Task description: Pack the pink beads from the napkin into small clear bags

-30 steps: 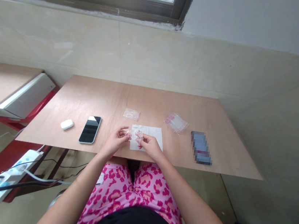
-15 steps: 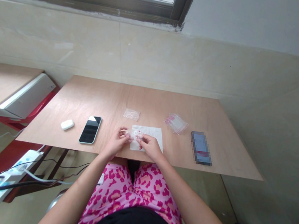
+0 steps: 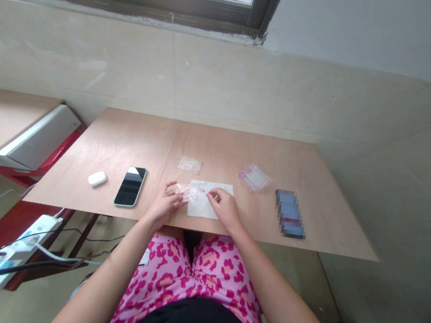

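My left hand [image 3: 164, 203] holds a small clear plastic bag [image 3: 192, 192] with a thin red line near its right end. The bag lies partly over a white sheet of paper [image 3: 211, 213] near the table's front edge. My right hand [image 3: 222, 205] is over the paper's right side, its thumb and fingers closed in a pinch just right of the bag. A tiny dark reddish speck shows by those fingertips; what they hold, if anything, is too small to make out.
Behind the paper lies another clear bag [image 3: 190, 165], and to its right a stack of red-edged bags [image 3: 254, 178]. A phone [image 3: 130, 187] and a white earbud case [image 3: 97, 179] are on the left. A pixelated phone-shaped object [image 3: 290, 214] is on the right of the table [image 3: 329, 229].
My right hand has moved slightly right, away from the left hand. The bag, bunched between both hands before, is now spread flatter with its red line showing, and my left hand's fingers have loosened.
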`<state>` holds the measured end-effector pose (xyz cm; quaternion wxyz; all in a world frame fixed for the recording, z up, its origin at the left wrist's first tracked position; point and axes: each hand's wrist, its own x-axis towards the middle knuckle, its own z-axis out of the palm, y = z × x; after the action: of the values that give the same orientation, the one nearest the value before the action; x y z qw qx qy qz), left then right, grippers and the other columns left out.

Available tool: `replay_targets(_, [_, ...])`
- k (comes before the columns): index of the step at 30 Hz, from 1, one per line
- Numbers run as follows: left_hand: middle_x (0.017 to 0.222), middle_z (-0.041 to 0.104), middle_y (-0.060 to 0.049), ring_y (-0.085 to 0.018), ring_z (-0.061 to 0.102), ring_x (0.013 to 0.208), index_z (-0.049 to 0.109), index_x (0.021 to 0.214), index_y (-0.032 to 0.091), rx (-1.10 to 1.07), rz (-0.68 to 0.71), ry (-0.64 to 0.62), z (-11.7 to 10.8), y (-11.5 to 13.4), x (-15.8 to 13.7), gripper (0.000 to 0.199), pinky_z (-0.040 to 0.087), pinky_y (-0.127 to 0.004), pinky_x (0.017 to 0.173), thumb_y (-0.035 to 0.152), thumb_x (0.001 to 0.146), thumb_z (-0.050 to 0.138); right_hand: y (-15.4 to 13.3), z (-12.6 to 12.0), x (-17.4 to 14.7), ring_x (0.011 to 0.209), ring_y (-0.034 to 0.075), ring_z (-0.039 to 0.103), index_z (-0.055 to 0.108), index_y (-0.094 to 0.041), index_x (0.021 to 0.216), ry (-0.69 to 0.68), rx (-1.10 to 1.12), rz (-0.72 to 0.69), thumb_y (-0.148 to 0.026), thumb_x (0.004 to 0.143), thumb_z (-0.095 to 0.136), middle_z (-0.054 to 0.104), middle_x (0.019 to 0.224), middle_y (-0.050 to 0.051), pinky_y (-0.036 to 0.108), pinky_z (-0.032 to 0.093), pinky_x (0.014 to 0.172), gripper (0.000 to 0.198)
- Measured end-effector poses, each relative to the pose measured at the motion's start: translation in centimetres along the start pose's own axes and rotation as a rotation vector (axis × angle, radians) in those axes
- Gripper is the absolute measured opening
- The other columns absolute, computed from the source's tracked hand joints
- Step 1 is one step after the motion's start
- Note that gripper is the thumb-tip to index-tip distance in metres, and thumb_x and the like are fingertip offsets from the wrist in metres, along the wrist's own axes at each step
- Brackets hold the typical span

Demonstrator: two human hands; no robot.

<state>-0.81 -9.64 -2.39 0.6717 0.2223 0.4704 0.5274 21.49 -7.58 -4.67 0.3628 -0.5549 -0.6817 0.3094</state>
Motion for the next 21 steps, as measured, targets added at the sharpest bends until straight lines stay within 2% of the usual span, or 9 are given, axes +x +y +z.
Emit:
replay_targets(3, [0.104, 0.064, -0.004, -0.012, 0.071, 0.083, 0.049, 0.126, 0.024, -0.099, -0.049, 0.016, 0.1, 0.2, -0.1, 0.059, 0.063, -0.032, 0.087, -0.003, 0.078, 0.072, 0.6, -0.1, 0.0, 0.087, 0.021, 0.067, 0.075, -0.021, 0.095, -0.035, -0.196, -0.054, -0.024, 0.095, 0.062, 0.072, 0.093, 0.007, 0.03, 0.05, 0.081, 0.014])
replay_targets(6, [0.105, 0.063, -0.002, -0.011, 0.071, 0.083, 0.051, 0.125, 0.025, -0.165, -0.066, 0.018, 0.0, 0.2, 0.1, 0.058, 0.063, -0.029, 0.087, -0.003, 0.078, 0.071, 0.8, 0.0, 0.1, 0.09, 0.02, 0.067, 0.076, -0.022, 0.103, -0.058, -0.227, -0.063, -0.024, 0.096, 0.061, 0.073, 0.1, 0.008, 0.03, 0.05, 0.083, 0.017])
replay_targets(11, [0.097, 0.065, -0.001, -0.009, 0.071, 0.079, 0.048, 0.131, 0.025, -0.218, -0.07, 0.012, 0.1, 0.2, 0.0, 0.063, 0.062, -0.026, 0.087, -0.002, 0.079, 0.07, -0.1, -0.8, 0.4, 0.078, 0.019, 0.067, 0.076, -0.019, 0.102, 0.012, -0.016, 0.038, -0.03, 0.093, 0.063, 0.076, 0.097, 0.008, 0.032, 0.051, 0.079, 0.019])
replay_targets(15, [0.091, 0.067, 0.002, -0.011, 0.072, 0.083, 0.045, 0.133, 0.027, -0.217, -0.005, -0.023, 0.6, -0.4, -0.3, 0.072, 0.059, -0.028, 0.09, 0.001, 0.074, 0.077, -2.1, -0.8, -0.1, 0.067, 0.017, 0.063, 0.075, -0.018, 0.095, -0.127, 0.247, 0.119, -0.047, 0.094, 0.062, 0.074, 0.084, 0.005, 0.028, 0.049, 0.062, 0.032])
replay_targets(17, [0.09, 0.067, 0.004, -0.012, 0.072, 0.085, 0.044, 0.133, 0.028, -0.201, 0.021, -0.05, 1.0, -0.8, -0.6, 0.076, 0.057, -0.031, 0.093, 0.004, 0.072, 0.082, -3.0, -0.5, -0.5, 0.064, 0.015, 0.061, 0.074, -0.018, 0.096, -0.168, 0.299, 0.114, -0.05, 0.09, 0.067, 0.072, 0.083, 0.003, 0.026, 0.047, 0.059, 0.033])
replay_targets(21, [0.096, 0.069, 0.0, -0.017, 0.073, 0.095, 0.043, 0.135, 0.027, -0.106, 0.003, -0.156, 1.6, -1.1, -1.3, 0.078, 0.053, -0.036, 0.099, 0.016, 0.073, 0.088, -4.0, -0.4, -0.9, 0.061, 0.014, 0.058, 0.071, -0.019, 0.089, -0.069, 0.322, 0.098, -0.049, 0.092, 0.066, 0.067, 0.074, 0.002, 0.025, 0.044, 0.055, 0.031])
